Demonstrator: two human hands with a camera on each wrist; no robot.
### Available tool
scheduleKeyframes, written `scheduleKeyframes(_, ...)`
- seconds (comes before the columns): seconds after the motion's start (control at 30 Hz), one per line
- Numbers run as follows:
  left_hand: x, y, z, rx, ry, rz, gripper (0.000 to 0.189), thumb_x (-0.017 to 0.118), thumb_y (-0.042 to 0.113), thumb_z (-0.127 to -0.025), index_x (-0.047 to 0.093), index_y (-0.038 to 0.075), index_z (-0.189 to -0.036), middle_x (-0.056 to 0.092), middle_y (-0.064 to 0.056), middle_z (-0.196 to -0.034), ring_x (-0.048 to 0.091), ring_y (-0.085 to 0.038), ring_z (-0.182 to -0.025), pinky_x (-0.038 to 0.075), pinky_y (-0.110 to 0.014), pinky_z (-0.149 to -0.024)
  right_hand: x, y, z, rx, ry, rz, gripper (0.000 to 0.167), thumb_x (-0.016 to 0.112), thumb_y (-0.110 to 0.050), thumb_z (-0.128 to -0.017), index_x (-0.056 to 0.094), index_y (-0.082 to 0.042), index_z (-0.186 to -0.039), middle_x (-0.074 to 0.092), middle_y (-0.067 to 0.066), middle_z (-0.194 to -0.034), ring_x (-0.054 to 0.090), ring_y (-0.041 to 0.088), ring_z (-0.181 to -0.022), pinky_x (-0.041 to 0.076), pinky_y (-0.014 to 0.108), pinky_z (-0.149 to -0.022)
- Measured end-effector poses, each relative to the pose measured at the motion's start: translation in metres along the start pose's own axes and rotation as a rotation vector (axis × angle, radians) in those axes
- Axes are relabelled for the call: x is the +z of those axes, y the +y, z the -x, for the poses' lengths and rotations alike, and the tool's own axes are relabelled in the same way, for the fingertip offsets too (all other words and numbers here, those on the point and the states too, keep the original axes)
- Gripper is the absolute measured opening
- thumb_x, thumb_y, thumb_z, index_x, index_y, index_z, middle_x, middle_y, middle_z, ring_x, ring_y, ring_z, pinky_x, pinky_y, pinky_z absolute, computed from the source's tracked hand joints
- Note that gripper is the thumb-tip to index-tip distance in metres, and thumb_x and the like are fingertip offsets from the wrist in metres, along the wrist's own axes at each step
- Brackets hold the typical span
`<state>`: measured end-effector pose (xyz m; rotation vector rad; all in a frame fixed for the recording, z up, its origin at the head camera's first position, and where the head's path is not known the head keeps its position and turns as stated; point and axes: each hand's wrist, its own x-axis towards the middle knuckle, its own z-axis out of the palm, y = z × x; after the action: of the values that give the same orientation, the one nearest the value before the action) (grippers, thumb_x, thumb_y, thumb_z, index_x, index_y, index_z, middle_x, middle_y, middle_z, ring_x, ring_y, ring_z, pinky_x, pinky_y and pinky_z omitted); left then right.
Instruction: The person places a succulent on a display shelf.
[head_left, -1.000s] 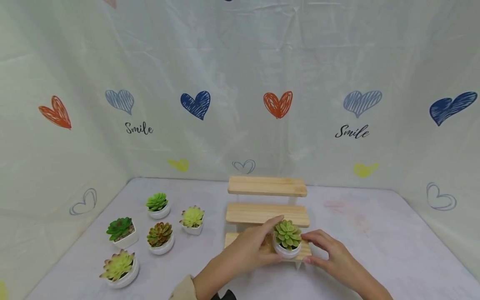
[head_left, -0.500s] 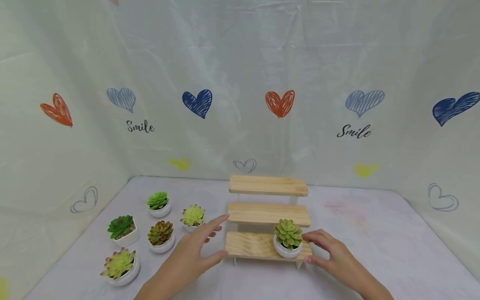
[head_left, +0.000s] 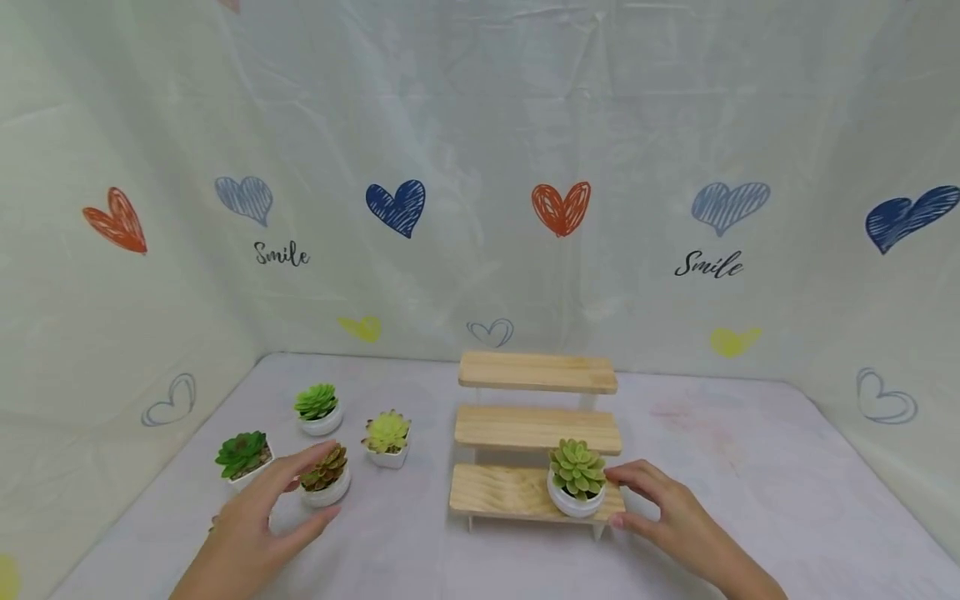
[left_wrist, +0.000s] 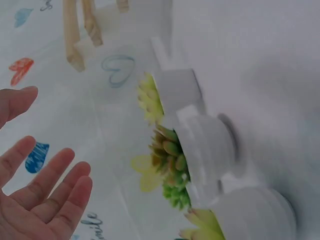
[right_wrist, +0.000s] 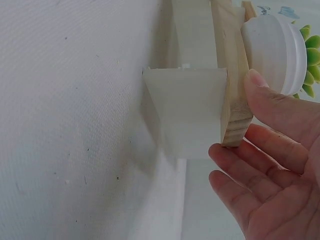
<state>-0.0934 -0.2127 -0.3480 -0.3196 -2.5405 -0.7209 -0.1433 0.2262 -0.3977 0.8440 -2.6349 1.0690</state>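
My left hand (head_left: 255, 521) spreads thumb and fingers beside a reddish-brown succulent (head_left: 324, 468) in a round white pot on the table; nothing is in its grasp. My right hand (head_left: 667, 508) is at the right end of the bottom board of a three-tier wooden stand (head_left: 495, 490). In the right wrist view its thumb and loosely bent fingers (right_wrist: 232, 160) lie around the board end (right_wrist: 235, 122). A light green succulent (head_left: 577, 471) in a round white pot sits upright on that board, close by the right fingertips.
Left on the table are a bright green succulent (head_left: 318, 404), a yellow-green one (head_left: 387, 435) in a square pot, and a dark green one (head_left: 242, 454). The left hand mostly covers another plant at the front. A heart-printed curtain (head_left: 480, 117) stands behind.
My left hand has let go of the light green succulent's pot on the bottom board and moved left to the reddish-brown succulent. The right hand stays at the board's end.
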Motion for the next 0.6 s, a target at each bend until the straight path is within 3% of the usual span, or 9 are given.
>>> scheduleKeyframes(0.1,-0.004,-0.016,0.007,0.001,0.045,-0.023,0.068,0.084,0.019,-0.066,0.055,0.023,-0.128,0.060,0.004,-0.120,0.043,0.018,-0.100,0.037,-0.001,-0.075,-0.001,0.000,-0.001,-0.012,0.006,0.012,0.041,0.071,-0.023,-0.080,0.060,-0.008,-0.116,0.059,-0.001,-0.110,0.051,-0.006,-0.107,0.052,0.041,-0.082)
scheduleKeyframes(0.23,-0.011,-0.035,0.018,-0.078,0.038,-0.072,0.070,0.085,0.026,-0.065,0.055,0.021,-0.128,0.059,0.000,-0.119,0.035,0.024,-0.096,0.039,-0.002,-0.070,-0.001,0.000,-0.001,-0.019,0.007,0.018,0.041,0.071,-0.023,-0.080,0.059,-0.008,-0.116,0.059,-0.001,-0.109,0.051,-0.005,-0.107,0.052,0.041,-0.081)
scheduleKeyframes(0.43,-0.023,-0.070,0.035,-0.219,-0.032,-0.132,0.071,0.082,0.037,-0.067,0.053,0.016,-0.129,0.059,-0.009,-0.117,0.026,0.027,-0.092,0.041,-0.013,-0.060,-0.001,-0.001,-0.001,-0.001,-0.002,0.000,0.041,0.069,-0.024,-0.081,0.059,-0.007,-0.117,0.059,-0.001,-0.110,0.052,-0.004,-0.107,0.051,0.045,-0.082)
scheduleKeyframes(0.53,-0.028,-0.087,0.041,-0.286,-0.100,-0.110,0.076,0.080,0.039,-0.071,0.048,0.011,-0.134,0.055,-0.016,-0.122,0.043,0.010,-0.098,0.038,-0.009,-0.061,-0.001,-0.002,-0.001,0.003,-0.003,0.003,0.041,0.069,-0.025,-0.081,0.059,-0.008,-0.117,0.059,-0.001,-0.110,0.052,-0.004,-0.108,0.051,0.044,-0.082)
scheduleKeyframes(0.6,-0.030,-0.095,0.043,-0.327,-0.155,-0.095,0.080,0.078,0.039,-0.073,0.043,0.007,-0.137,0.050,-0.020,-0.126,0.052,-0.015,-0.102,0.041,-0.011,-0.061,-0.001,-0.002,-0.001,0.000,0.002,0.017,0.041,0.069,-0.025,-0.081,0.059,-0.008,-0.117,0.059,-0.002,-0.110,0.052,-0.003,-0.107,0.051,0.043,-0.082)
